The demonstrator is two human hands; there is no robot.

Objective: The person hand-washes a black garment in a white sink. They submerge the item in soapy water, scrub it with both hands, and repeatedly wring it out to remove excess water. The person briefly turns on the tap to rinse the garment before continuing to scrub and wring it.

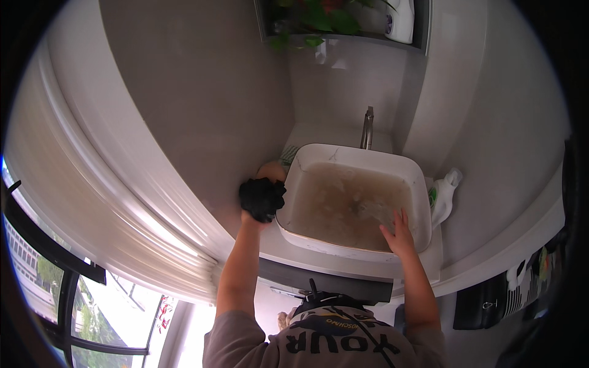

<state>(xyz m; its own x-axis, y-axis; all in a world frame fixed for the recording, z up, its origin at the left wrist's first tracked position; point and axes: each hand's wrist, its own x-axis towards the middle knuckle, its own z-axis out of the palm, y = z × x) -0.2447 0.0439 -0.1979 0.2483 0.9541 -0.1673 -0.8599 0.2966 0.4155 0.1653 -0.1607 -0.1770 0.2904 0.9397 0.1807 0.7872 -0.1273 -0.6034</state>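
A white rectangular basin (423, 190) holds cloudy brownish water (343, 208). Beyond its left rim, my left hand (253, 218) grips a bunched black cloth (262, 199); the cloth covers most of the fingers. Over the basin's near right part hovers my right hand (400, 236), open, fingers spread and holding nothing. Ripples and pale foam show in the water close to its fingertips.
A metal faucet (367, 129) rises behind the basin. On the right stands a white bottle (445, 196). A round tan object (271, 172) sits just past the black cloth. Above, a wall shelf (362, 40) carries a leafy plant (325, 17) and another white bottle (400, 23). A white curtain (123, 184) hangs at left.
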